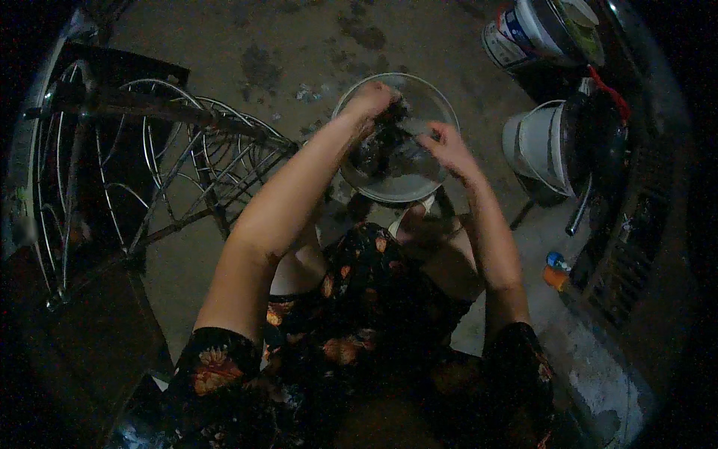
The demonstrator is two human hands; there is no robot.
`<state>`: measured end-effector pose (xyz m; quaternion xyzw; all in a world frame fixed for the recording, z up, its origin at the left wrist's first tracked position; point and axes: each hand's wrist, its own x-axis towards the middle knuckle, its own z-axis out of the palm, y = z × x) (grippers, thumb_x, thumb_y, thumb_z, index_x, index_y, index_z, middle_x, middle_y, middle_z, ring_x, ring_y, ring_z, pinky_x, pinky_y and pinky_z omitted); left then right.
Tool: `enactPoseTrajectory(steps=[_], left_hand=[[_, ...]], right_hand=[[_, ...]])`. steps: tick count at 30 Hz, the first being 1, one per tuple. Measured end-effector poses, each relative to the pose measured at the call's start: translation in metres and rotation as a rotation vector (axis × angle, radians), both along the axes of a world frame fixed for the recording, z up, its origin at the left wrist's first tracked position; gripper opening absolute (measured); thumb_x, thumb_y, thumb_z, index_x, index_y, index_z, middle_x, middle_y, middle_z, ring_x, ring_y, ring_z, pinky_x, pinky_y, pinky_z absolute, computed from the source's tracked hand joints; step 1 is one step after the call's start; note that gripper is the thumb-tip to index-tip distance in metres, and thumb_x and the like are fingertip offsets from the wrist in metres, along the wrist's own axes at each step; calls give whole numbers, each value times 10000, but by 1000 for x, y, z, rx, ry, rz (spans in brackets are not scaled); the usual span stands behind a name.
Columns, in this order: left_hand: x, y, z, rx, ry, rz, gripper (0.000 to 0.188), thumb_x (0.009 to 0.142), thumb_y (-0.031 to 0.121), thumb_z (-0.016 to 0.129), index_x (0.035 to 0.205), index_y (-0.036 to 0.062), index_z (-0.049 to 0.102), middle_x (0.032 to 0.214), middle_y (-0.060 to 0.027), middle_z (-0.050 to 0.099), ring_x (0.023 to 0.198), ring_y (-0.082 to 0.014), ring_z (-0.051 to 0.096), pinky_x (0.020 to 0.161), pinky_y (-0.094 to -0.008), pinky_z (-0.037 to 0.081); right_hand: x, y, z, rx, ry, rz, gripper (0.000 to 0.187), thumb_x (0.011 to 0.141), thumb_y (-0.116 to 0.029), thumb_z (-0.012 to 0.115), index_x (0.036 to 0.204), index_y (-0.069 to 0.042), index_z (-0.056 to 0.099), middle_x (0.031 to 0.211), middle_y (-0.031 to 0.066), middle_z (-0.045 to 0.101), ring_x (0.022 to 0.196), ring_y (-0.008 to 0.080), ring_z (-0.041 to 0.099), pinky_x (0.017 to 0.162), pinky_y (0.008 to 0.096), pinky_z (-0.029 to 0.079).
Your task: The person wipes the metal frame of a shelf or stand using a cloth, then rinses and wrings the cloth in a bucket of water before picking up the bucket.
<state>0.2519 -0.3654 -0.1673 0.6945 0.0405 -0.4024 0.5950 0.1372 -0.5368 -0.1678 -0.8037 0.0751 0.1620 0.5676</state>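
Note:
A round, pale, see-through basin (404,193) stands on the floor in front of my feet. In it lies a dark, wet-looking, crumpled mass (383,146), perhaps cloth; the dim light hides its kind. My left hand (372,101) is over the far left part of the basin, its fingers closed on the upper end of this mass. Toward the basin's right side, my right hand (447,148) has its fingers bent together in a pinch at the mass's right edge. What sits between those fingertips is too small and dark to make out.
On the left stands a rack of curved metal wire (202,142). A white bucket with a handle (537,146) is at the right, with a larger labelled bucket (523,34) beyond it. An orange object (554,278) lies near the dark grating (628,262).

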Motion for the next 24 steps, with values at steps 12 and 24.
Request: enactPoseTrajectory(steps=[12,24], left_hand=[[4,-8,-112,-36,587,427,346,851,218,468,1135,27,519,1126,-156,531,970,-287,507,845,-466,420],[-48,-10,-137,59,796,232,613,876,545,362,1287,94,423,1301,-181,423,1127,-448,402,824,-681,337]], right_hand=[[89,12,-152,-661,301,207,470,884,-390,530,860,75,592,782,175,636,806,341,609,745,404,467],[14,52,-174,-564,387,695,459,703,-230,688,1052,30,543,893,148,635,797,271,611,709,355,481]])
